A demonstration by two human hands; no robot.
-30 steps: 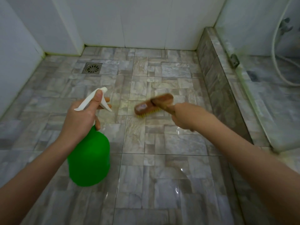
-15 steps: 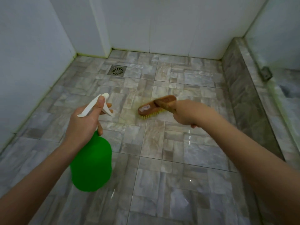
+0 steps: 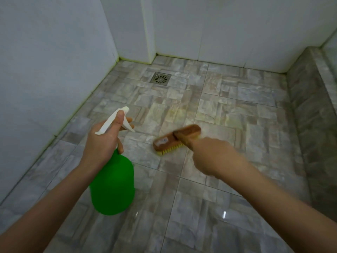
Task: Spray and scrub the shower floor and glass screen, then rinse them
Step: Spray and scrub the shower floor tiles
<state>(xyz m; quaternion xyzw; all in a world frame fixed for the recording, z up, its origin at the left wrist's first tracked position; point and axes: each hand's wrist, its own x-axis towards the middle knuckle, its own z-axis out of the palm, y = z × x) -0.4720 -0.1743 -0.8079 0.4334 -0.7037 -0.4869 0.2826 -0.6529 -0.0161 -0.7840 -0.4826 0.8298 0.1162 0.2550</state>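
Wooden brush (image 3: 177, 138) gripped in my right hand (image 3: 212, 157) scrubs mid-floor (image 3: 237, 110); my left hand (image 3: 102, 145) holds the spray bottle (image 3: 113, 185); next, spray toward the drain (image 3: 160, 77).

Bare left hand (image 3: 102, 143), bare right hand (image 3: 213, 157), slightly blurred, forearms (image 3: 51, 201) unclothed

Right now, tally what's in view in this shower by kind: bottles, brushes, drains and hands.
Spray bottles: 1, the green spray bottle, held by the left hand
Brushes: 1, the wooden scrub brush, held by the right hand
Drains: 1, the floor drain
Hands: 2
Total: 5
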